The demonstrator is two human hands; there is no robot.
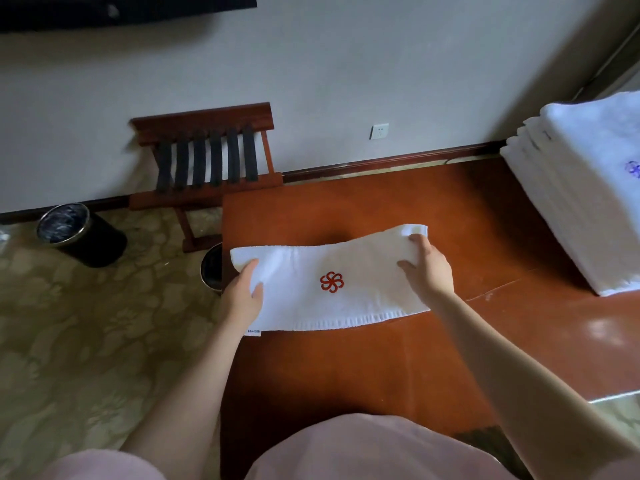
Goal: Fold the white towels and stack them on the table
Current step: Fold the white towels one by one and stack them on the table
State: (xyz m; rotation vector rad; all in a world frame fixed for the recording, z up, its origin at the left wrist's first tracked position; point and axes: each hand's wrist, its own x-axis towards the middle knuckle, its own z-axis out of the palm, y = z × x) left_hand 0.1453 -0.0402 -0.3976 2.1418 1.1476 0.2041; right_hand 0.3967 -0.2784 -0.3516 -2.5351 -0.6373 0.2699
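Observation:
A white towel (329,282) with a red flower emblem lies folded into a long strip on the reddish-brown table (381,358), near its left edge. My left hand (242,296) grips the towel's left end, thumb on top. My right hand (429,268) rests on the towel's right end, its fingers over the far corner. A stack of several folded white towels (581,188) stands at the table's right side; a blue emblem shows on its top towel.
A wooden luggage rack (207,161) with dark straps stands against the wall beyond the table. A black bin (81,233) sits on the patterned floor at left, another bin (212,268) right beside the table's left edge. A wall socket (379,130) is behind.

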